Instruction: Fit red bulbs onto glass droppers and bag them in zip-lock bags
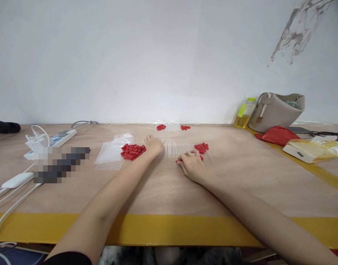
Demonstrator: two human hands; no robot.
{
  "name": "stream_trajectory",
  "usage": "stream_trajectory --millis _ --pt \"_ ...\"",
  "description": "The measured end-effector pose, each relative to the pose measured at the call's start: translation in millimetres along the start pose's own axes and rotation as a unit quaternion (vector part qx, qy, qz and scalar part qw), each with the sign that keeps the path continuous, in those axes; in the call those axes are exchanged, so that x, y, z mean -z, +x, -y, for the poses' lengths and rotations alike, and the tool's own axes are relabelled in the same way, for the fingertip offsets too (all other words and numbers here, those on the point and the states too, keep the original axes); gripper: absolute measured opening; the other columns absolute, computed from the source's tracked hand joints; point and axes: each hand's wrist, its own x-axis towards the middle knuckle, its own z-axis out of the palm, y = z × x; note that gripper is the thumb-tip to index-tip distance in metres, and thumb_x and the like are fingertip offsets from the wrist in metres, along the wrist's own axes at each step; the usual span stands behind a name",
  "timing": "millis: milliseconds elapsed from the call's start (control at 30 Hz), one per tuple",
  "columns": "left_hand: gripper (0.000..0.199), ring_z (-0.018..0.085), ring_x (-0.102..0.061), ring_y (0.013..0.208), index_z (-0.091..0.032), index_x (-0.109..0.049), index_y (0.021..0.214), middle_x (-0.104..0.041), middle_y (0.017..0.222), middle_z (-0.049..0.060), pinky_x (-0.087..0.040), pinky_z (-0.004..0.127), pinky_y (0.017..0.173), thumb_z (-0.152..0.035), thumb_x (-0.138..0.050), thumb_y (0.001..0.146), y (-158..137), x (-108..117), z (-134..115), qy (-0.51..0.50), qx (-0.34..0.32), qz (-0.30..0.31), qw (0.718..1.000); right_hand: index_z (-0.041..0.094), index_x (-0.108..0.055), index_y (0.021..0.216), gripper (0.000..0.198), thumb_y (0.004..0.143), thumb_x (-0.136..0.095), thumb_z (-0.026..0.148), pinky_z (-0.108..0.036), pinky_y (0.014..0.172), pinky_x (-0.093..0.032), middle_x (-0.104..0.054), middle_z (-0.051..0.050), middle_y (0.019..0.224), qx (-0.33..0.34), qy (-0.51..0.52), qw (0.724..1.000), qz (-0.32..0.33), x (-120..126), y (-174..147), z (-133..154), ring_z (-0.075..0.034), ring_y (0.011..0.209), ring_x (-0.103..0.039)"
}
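Observation:
My left hand point(154, 145) is bent over the gap between a pile of red rubber dropper bulbs point(132, 151) and a row of thin clear tubes point(174, 150). Its fingers curl downward, and whatever lies under them is hidden. At the near right end of the row, my right hand point(191, 166) pinches a small red rubber bulb point(177, 161), whose tip shows at the fingertips. A smaller heap of red bulbs point(202, 147) sits just beyond that hand, with a couple of thin tubes point(210, 156) sticking out of it.
Clear plastic bags point(110, 152) lie left of the pile. By the wall are two small red groups point(161, 127). A power strip point(66, 138) with cables stands left. On the right are a bottle point(244, 113), a grey bag point(279, 112), a red pouch point(278, 135) and a yellow-white packet point(309, 150).

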Motion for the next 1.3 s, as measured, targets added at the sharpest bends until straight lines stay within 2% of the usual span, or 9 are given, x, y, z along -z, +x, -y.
stream_trajectory --millis 100,233,300,367,433,600,1033,1300 --pt "0.026 0.032 -0.044 0.098 -0.010 -0.057 0.091 -0.054 0.100 0.018 -0.029 0.040 0.078 -0.028 -0.041 0.082 -18 13 6 -0.030 -0.071 -0.014 0.997 0.017 -0.055 0.085 0.014 0.085 -0.043 0.024 -0.034 0.078 -0.028 -0.062 -0.005 0.082 0.024 0.007 1.000 -0.008 -4 -2 0 -0.018 0.080 -0.052" --pt "0.019 0.017 -0.054 0.082 -0.019 -0.052 0.091 -0.062 0.087 0.003 -0.029 0.033 0.084 -0.029 -0.037 0.088 -47 20 30 -0.078 -0.198 -0.013 0.977 0.017 -0.053 0.104 0.023 0.086 -0.042 0.026 -0.031 0.072 -0.032 -0.060 -0.008 0.090 0.022 0.008 1.000 -0.015 -8 -3 -3 -0.018 0.080 -0.053" --pt "0.019 0.015 -0.056 0.078 -0.019 -0.053 0.092 -0.064 0.086 0.002 -0.026 0.035 0.088 -0.027 -0.037 0.089 -58 15 43 -0.129 -0.273 -0.055 0.952 0.018 -0.055 0.103 0.023 0.086 -0.041 0.026 -0.030 0.070 -0.034 -0.059 -0.007 0.089 0.024 0.016 1.000 -0.009 -11 -3 -4 -0.017 0.077 -0.053" --pt "0.021 0.016 -0.057 0.080 -0.019 -0.053 0.101 -0.065 0.091 0.004 -0.024 0.038 0.090 -0.024 -0.036 0.089 -64 7 52 -0.162 -0.311 -0.096 0.931 0.019 -0.057 0.098 0.021 0.086 -0.041 0.026 -0.028 0.068 -0.036 -0.057 -0.006 0.088 0.029 0.044 0.999 -0.008 -14 -3 -5 -0.016 0.076 -0.053" --pt "0.023 0.015 -0.058 0.081 -0.021 -0.054 0.104 -0.066 0.093 0.004 -0.023 0.039 0.091 -0.021 -0.037 0.089 -67 0 55 -0.172 -0.337 -0.111 0.919 0.019 -0.058 0.095 0.018 0.085 -0.043 0.024 -0.028 0.068 -0.037 -0.056 -0.006 0.088 0.032 0.073 0.997 -0.017 -15 -3 -6 -0.015 0.076 -0.053" --pt "0.022 0.015 -0.058 0.080 -0.021 -0.059 0.097 -0.066 0.091 0.003 -0.026 0.039 0.091 -0.021 -0.039 0.088 -69 -4 50 -0.164 -0.353 -0.120 0.913 0.020 -0.057 0.093 0.016 0.084 -0.044 0.021 -0.030 0.070 -0.038 -0.056 -0.006 0.090 0.028 0.091 0.995 -0.037 -14 -4 -5 -0.016 0.079 -0.053" --pt "0.021 0.013 -0.059 0.079 -0.020 -0.058 0.099 -0.066 0.090 0.002 -0.027 0.038 0.092 -0.016 -0.042 0.086 -74 -7 47 -0.170 -0.392 -0.133 0.894 0.018 -0.055 0.090 0.017 0.087 -0.040 0.025 -0.031 0.074 -0.036 -0.060 -0.004 0.086 0.019 0.096 0.995 -0.036 -11 -3 -2 -0.015 0.077 -0.054" --pt "0.025 0.014 -0.059 0.079 -0.021 -0.058 0.101 -0.066 0.091 0.004 -0.029 0.039 0.090 -0.013 -0.040 0.085 -75 -6 48 -0.187 -0.409 -0.129 0.884 0.018 -0.055 0.088 0.012 0.083 -0.046 0.024 -0.029 0.071 -0.042 -0.059 -0.005 0.082 0.037 0.183 0.980 -0.064 -13 -3 -4 -0.015 0.077 -0.054"
